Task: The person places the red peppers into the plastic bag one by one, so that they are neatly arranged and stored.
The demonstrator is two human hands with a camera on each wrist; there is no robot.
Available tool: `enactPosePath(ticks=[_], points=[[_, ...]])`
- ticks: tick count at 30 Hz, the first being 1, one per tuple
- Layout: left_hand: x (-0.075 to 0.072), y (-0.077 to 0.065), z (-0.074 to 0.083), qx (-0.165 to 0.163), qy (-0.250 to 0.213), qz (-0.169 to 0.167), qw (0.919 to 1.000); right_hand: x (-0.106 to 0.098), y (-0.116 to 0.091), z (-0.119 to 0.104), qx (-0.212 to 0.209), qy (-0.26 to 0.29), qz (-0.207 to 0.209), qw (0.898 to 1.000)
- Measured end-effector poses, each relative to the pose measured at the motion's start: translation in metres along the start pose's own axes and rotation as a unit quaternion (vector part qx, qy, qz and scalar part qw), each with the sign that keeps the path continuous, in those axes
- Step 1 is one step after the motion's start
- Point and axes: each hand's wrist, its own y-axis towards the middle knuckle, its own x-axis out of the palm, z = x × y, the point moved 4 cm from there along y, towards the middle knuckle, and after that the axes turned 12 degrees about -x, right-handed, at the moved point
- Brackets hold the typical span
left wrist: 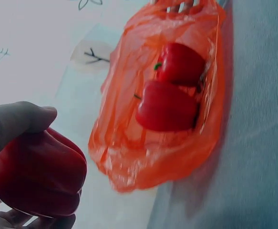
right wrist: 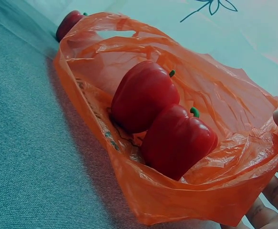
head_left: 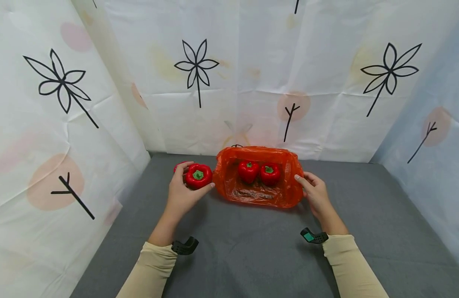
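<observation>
My left hand grips a red bell pepper, held just left of the orange plastic bag; its green stem faces the head camera. In the left wrist view the thumb lies over the top of this pepper, with fingers below it. Part of another red pepper shows behind the left hand. Two red bell peppers lie side by side inside the open bag. At the bag's right end, my right hand pinches the plastic rim between thumb and fingers.
Everything rests on a grey cloth-covered table. White printed fabric hangs behind it and along both sides. Each wrist wears a black band with a device.
</observation>
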Motion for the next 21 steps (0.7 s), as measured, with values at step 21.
enactPosePath(ticks=[21], points=[[0.079, -0.007, 0.025, 0.064, -0.013, -0.092, 0.9936, 0.000, 0.001, 0.000, 0.002, -0.001, 0.002, 1.000]])
